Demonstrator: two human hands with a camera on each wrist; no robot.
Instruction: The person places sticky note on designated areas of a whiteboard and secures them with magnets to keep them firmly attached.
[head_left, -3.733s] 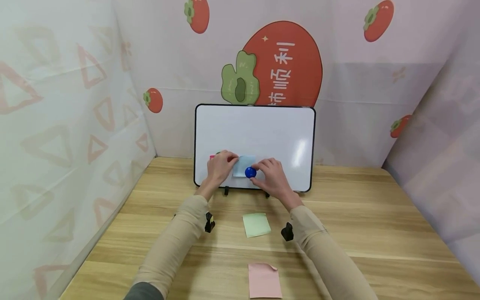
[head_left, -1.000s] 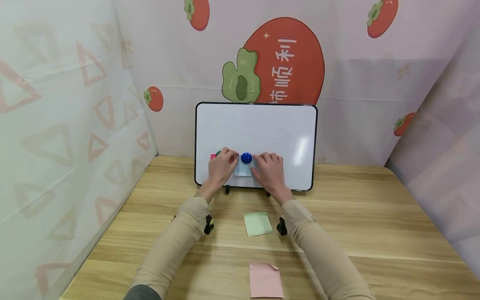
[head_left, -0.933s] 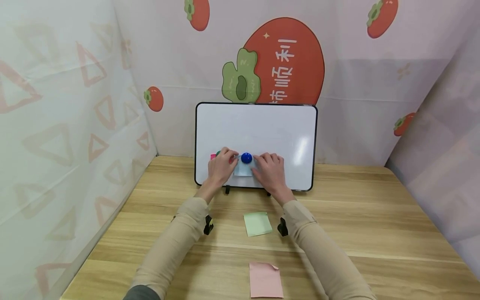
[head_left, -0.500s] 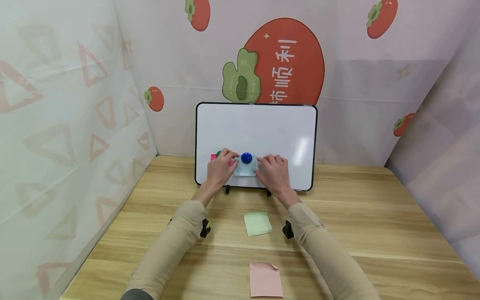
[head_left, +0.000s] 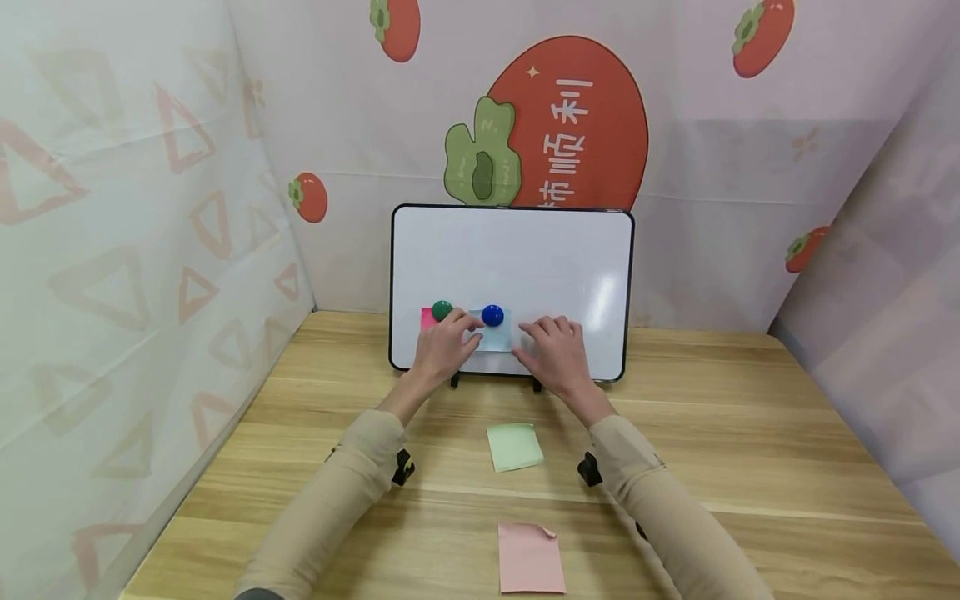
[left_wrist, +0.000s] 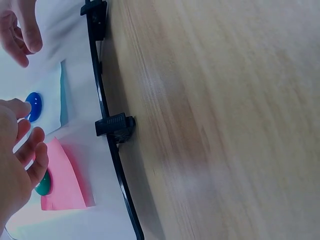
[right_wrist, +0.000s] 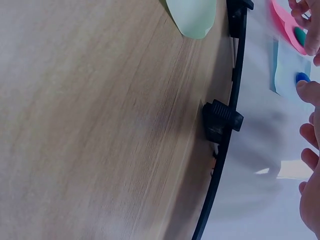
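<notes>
Blue magnet (head_left: 492, 315) overlies light-blue sticky note (head_left: 496, 340) on whiteboard (head_left: 517, 258); left hand (head_left: 444, 346) and right hand (head_left: 558, 352) alongside, fingers loosely parted.

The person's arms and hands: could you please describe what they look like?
Both sleeves are beige and wrinkled, with dark grey material at the left one's lower end. A small black fitting sits by each cuff. Both hands are bare.
</notes>
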